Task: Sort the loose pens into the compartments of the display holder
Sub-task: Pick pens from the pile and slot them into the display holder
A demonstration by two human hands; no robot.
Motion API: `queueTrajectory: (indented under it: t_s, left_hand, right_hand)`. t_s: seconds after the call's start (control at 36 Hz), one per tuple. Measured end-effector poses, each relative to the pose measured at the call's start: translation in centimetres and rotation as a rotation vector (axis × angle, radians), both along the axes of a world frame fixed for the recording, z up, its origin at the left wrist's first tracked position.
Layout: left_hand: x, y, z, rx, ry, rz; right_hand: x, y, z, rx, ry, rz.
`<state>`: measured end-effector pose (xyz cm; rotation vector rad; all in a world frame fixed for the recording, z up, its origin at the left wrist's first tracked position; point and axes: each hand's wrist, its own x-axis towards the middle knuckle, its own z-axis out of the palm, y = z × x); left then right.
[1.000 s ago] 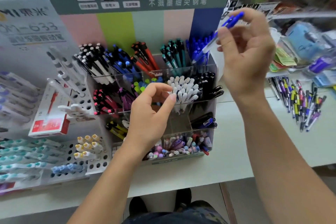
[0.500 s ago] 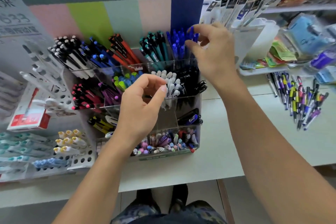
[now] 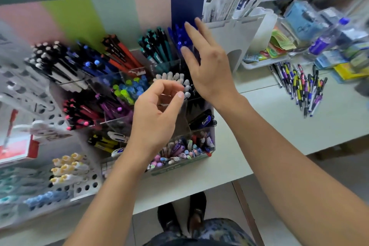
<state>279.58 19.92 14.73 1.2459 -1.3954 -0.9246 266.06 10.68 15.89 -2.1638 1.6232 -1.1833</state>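
Your right hand point(image 3: 209, 66): fingers spread, empty, before the display holder's point(image 3: 201, 158) blue pens point(image 3: 179, 36). Your left hand point(image 3: 157, 114): curled, nothing visibly gripped. Loose pens point(image 3: 299, 86): table point(image 3: 279, 126), right.

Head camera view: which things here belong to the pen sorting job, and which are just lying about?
Belongs to the job:
- clear acrylic display holder with compartments
- loose pile of mixed-colour pens on the pale table
- blue pens in the back right compartment
- left hand, right hand, both empty

Just lying about:
- clear water bottle with blue cap
- red and white box
- white perforated pen rack
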Motion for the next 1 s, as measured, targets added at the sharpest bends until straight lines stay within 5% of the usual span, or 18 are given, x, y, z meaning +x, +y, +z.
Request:
queueTrajectory:
  t_s: [0.36, 0.64, 0.81, 1.0]
  left_hand:
    - [-6.7, -0.1, -1.1, -0.036, 0.066, -0.093]
    - [-24.1, -1.7, -8.4, 0.332, -0.155, -0.312]
    - [-37.6, -5.0, -12.4, 0.416, -0.383, -0.31]
    - [-46.1, -10.2, -16.6, 0.459, -0.614, -0.258]
  right_hand:
    - [-7.9, 3.4, -1.0, -0.033, -0.199, -0.167]
    - [-32.1, 9.7, -11.8, 0.603, -0.568, -0.781]
    - [-44.1, 8.9, -14.7, 0.751, -0.547, -0.676]
    - [-52.9, 3.7, -17.3, 0.818, -0.276, -0.457]
